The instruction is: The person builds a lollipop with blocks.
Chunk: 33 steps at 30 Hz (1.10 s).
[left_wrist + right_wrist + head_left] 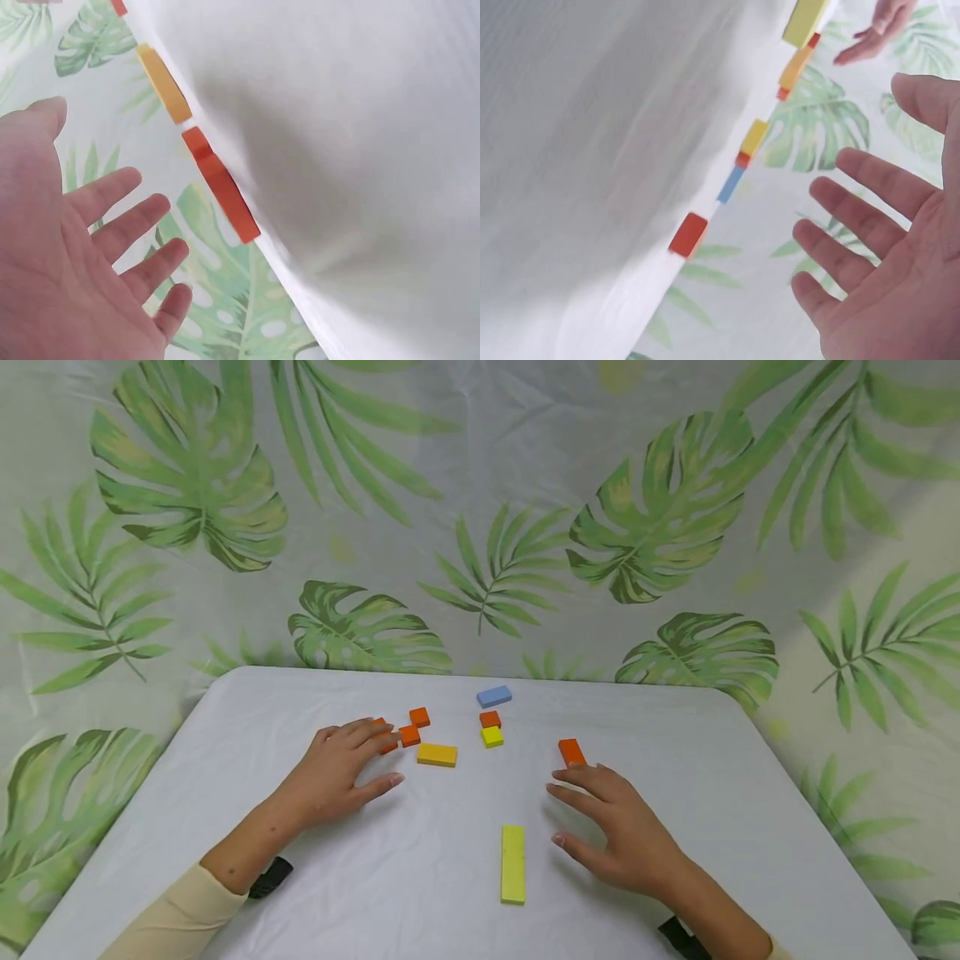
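Observation:
In the head view my left hand [347,770] hovers with spread fingers over a cluster of small orange blocks [409,736] and partly hides some of them. Right of its fingertips lies a yellow-orange block [437,755]. My right hand [618,831], fingers apart and holding nothing, is just in front of an orange block [571,751], covering its near end. Between the hands a long yellow-green block [513,865] lies flat, pointing away from me. Both wrist views show the palms, the left hand [97,247] and the right hand [892,240], with nothing in them.
Farther back on the white-covered table [645,718] lie a blue block [494,697], a small red-orange block [490,719] and a small yellow block [492,737]. A leaf-patterned cloth [517,468] hangs behind the table's far edge.

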Motion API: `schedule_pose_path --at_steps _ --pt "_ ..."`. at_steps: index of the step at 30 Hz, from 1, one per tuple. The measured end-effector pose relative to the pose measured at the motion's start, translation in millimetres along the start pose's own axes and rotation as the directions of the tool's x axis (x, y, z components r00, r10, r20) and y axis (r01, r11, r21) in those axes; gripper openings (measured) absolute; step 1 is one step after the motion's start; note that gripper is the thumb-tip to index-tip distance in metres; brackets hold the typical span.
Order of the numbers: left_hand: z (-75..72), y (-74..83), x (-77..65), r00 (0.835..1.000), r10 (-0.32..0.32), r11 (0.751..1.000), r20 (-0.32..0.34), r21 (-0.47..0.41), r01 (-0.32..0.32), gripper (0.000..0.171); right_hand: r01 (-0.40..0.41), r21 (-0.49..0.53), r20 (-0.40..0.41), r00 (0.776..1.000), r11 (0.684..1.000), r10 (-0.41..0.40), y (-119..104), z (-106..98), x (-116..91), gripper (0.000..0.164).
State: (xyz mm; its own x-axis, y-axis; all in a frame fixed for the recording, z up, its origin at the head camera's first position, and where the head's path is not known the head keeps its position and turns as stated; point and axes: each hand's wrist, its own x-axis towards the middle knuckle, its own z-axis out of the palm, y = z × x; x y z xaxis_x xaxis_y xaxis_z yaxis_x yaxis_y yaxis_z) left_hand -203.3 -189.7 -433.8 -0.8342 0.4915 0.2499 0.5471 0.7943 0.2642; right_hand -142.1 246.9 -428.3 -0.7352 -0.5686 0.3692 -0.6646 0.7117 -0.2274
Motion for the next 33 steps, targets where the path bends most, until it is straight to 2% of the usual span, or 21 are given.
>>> schedule_pose_path --at_steps 9,13,16,24,28,33 --pt "8.5 15.6 8.3 0.996 0.070 0.997 0.063 0.012 -0.071 0.067 0.058 0.015 0.038 0.998 0.998 -0.058 -12 1 -1 0.061" --pt "13.2 24.2 13.5 0.987 0.112 0.993 0.112 0.017 -0.115 0.065 0.072 0.022 0.082 0.994 0.997 -0.073 -17 3 -2 0.059" --pt "16.3 30.4 17.3 0.982 0.122 0.992 0.145 0.015 -0.125 0.067 0.096 0.032 0.121 0.988 0.995 -0.100 -22 5 -3 0.058" --pt "23.3 40.7 24.6 0.973 0.131 0.991 0.188 -0.008 -0.132 0.070 0.247 0.089 0.188 0.947 0.965 -0.260 -30 11 -5 0.055" --pt "24.3 43.5 26.0 0.971 0.135 0.991 0.196 -0.006 -0.136 0.071 0.228 0.109 0.269 0.930 0.968 -0.249 -32 11 -6 0.054" --pt "26.4 44.1 27.3 0.971 0.125 0.992 0.204 0.007 -0.129 0.073 0.162 0.147 0.391 0.897 0.976 -0.208 -37 8 -6 0.051"
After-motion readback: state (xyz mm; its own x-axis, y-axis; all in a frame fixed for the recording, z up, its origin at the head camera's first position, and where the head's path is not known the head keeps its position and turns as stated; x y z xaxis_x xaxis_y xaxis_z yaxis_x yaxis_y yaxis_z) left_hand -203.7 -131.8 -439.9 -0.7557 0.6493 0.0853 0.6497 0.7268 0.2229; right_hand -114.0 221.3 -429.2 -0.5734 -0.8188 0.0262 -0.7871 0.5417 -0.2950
